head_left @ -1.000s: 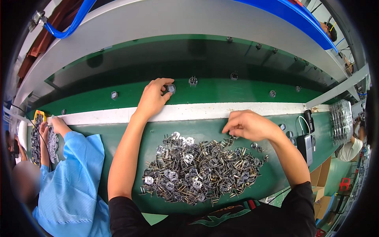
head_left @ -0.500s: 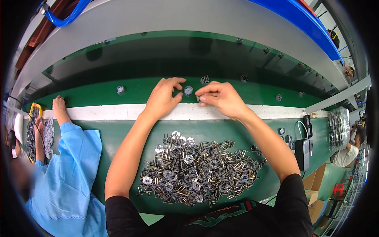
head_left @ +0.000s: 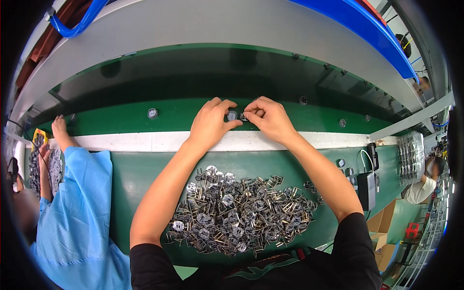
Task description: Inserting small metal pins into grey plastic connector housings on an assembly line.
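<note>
On the green belt, a round grey housing [head_left: 232, 116] sits between the thumb and fingers of my left hand [head_left: 207, 124], which curl around it. Just to its right, my right hand [head_left: 271, 120] pinches a small dark part with metal bits [head_left: 243, 116], its fingertips close to the housing. Much of that part is hidden by the fingers. Nearer to me, below my wrists, a large pile of dark plug inserts with metal pins [head_left: 241, 215] covers the green tabletop [head_left: 140, 169].
A white strip [head_left: 169, 141] divides belt and tabletop. More housings [head_left: 152, 113] lie along the belt. At right are loose grey housings [head_left: 341, 163], a black box with a cable [head_left: 367, 188] and stacked clear trays [head_left: 411, 157]. A co-worker's blue sleeve [head_left: 87, 179] is at left.
My left hand has moved right and closed around the grey housing. My right hand keeps its small part, now brought next to the housing. The co-worker's hand at left has shifted left.
</note>
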`<state>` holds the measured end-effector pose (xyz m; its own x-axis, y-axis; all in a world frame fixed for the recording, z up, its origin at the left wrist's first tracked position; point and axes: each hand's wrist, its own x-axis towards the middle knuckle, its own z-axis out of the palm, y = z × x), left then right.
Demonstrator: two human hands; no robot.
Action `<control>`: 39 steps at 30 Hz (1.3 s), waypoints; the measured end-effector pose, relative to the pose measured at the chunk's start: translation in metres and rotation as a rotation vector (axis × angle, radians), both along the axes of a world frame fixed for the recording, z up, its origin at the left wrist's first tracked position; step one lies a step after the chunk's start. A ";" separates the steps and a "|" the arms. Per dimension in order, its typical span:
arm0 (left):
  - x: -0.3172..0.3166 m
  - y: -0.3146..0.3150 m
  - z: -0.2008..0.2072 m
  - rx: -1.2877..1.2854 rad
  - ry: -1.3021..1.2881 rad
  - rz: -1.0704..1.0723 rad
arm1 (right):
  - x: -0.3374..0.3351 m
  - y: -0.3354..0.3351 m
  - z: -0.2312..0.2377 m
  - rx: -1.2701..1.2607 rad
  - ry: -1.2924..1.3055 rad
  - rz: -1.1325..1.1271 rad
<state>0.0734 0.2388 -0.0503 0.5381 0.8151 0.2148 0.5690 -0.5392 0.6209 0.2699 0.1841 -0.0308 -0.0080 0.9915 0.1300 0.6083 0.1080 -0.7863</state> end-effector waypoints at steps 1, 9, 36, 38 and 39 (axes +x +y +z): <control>-0.002 0.001 0.000 -0.002 -0.049 -0.050 | 0.000 -0.001 0.001 -0.015 -0.003 -0.006; -0.010 0.010 -0.005 -0.131 -0.102 -0.161 | -0.004 -0.003 0.003 -0.027 -0.037 -0.018; 0.025 0.004 0.003 -0.023 -0.043 -0.282 | 0.008 -0.009 -0.010 0.069 -0.410 -0.067; 0.029 0.003 -0.002 -0.015 -0.032 -0.270 | 0.011 -0.010 -0.009 0.016 -0.293 -0.109; 0.032 0.003 -0.004 -0.011 -0.026 -0.264 | 0.012 -0.011 -0.008 -0.010 -0.235 -0.131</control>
<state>0.1049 0.2416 -0.0541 0.7269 0.6495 0.2232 0.3931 -0.6599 0.6403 0.2823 0.1734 -0.0391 0.0918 0.9872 0.1304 0.7827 0.0094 -0.6224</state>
